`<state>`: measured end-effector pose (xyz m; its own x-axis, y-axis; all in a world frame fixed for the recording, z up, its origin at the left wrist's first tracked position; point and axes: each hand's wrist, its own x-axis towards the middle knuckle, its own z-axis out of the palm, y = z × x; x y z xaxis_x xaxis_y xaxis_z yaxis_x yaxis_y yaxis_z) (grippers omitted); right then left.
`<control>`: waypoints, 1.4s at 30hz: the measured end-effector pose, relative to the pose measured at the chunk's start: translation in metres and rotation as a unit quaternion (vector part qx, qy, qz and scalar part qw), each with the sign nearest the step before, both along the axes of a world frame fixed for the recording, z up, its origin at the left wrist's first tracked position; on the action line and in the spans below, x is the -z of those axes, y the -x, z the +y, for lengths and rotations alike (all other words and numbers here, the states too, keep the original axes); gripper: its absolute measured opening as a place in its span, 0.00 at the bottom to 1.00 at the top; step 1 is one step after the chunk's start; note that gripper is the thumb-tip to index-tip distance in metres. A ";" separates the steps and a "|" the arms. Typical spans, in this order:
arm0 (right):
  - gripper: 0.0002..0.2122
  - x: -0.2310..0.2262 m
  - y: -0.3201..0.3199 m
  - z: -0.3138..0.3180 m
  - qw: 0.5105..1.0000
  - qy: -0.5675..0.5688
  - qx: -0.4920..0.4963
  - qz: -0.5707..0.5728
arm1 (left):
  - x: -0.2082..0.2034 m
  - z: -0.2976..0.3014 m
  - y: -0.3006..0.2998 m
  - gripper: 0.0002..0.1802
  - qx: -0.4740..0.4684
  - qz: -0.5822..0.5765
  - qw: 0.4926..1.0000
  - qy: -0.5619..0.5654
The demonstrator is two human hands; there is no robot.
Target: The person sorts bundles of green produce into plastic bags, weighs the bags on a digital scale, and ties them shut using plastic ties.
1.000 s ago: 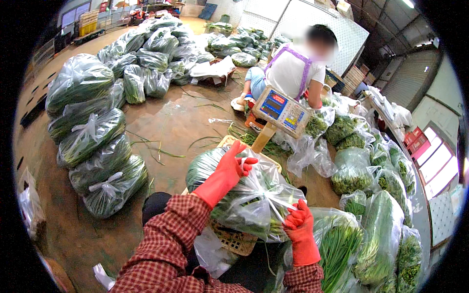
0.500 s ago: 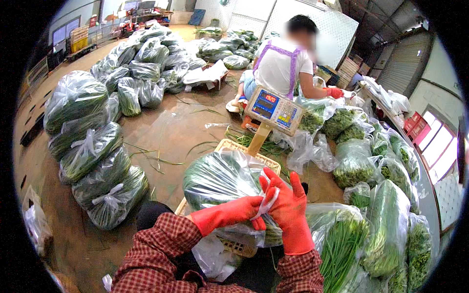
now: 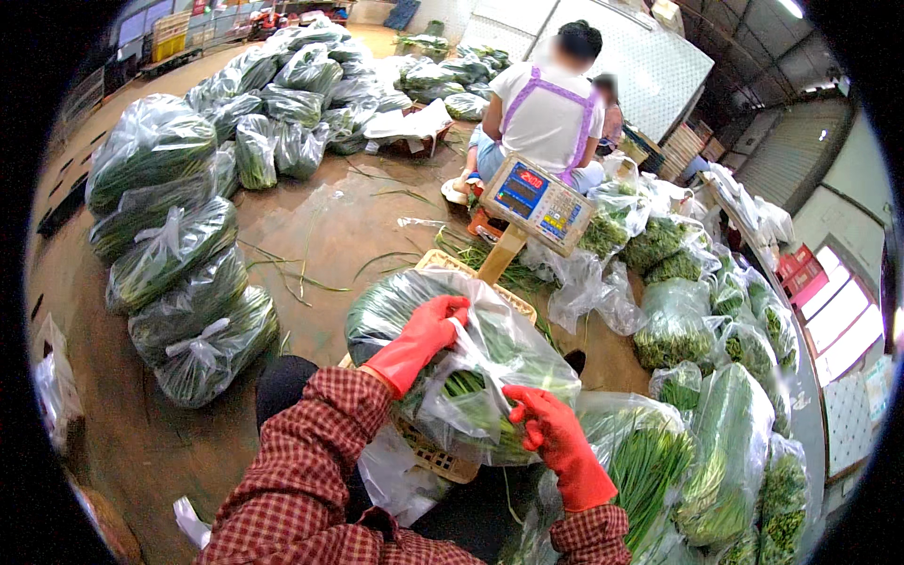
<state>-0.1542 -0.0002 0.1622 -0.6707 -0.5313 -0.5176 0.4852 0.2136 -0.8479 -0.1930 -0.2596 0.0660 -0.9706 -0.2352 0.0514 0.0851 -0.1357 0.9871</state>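
Observation:
A clear plastic bag (image 3: 508,330) of long, thin green vegetables lies in front of me on a pale yellow plastic crate (image 3: 438,460). The crate stands at a weighing scale with a tilted display (image 3: 535,204). In its red rubber glove, my left hand (image 3: 421,341) is closed on gathered plastic at the top of the bag. My right hand (image 3: 557,438), gloved the same way, is at the bag's near right side. Its fingers are bent at a stretched fold of the plastic, and the fingertips seem to pinch it.
Filled vegetable bags are stacked at the left (image 3: 174,245) and behind. More bagged greens (image 3: 720,452) stand close at my right. A person in a white shirt (image 3: 541,113) sits beyond the scale, with another person behind. Loose green leaves (image 3: 301,273) lie on the brown floor.
My hands have moved apart from the twisted plastic: the left up onto the bag, the right lower. The bag has rolled toward the right. The person ahead has turned further away.

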 end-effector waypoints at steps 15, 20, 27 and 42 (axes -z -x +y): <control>0.06 0.062 0.057 -0.055 0.649 -0.248 0.002 0.719 | 0.099 0.092 -0.184 0.41 -0.317 -0.138 0.938 0.011; 0.09 0.023 0.027 -0.041 0.916 -0.102 0.048 0.384 | 0.037 0.075 -0.225 0.37 0.024 -0.162 0.981 -0.100; 0.16 -0.135 -0.115 -0.074 0.921 -0.132 0.070 0.359 | 0.000 -0.006 -0.232 0.38 -0.063 -0.007 0.980 -0.187; 0.20 -0.262 -0.079 -0.390 0.650 0.274 -0.322 0.631 | -0.201 -0.336 -0.153 0.41 -0.396 0.354 0.847 0.023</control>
